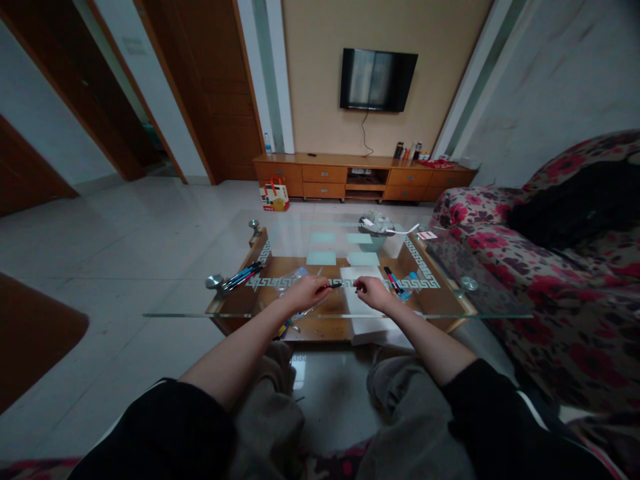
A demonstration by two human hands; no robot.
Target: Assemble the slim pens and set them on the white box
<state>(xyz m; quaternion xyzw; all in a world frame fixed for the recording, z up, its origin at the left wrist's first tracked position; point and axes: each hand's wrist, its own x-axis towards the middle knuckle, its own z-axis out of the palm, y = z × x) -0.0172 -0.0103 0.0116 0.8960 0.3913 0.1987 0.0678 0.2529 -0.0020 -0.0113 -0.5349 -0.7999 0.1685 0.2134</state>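
Over the glass coffee table (165, 315), my left hand (311, 291) is closed in a pinch on a pen (337, 285), whose dark end points right. A short gap away, my right hand (374, 292) is also pinched closed, with its fingertips facing the pen. Something small and dark shows at those fingertips, too small to make out. Left of my left hand lies a bundle of pens (244, 275) with blue, black and red parts. Several more pens (393, 280), red and dark, lie right of my right hand.
A basket (373, 240) with crumpled plastic shows at the table's far side, near a red and white card (427, 235). White boxes (373, 327) are under the glass. A flowered sofa (480, 220) flanks the right; a carrier bag (275, 196) stands by the TV cabinet (325, 175).
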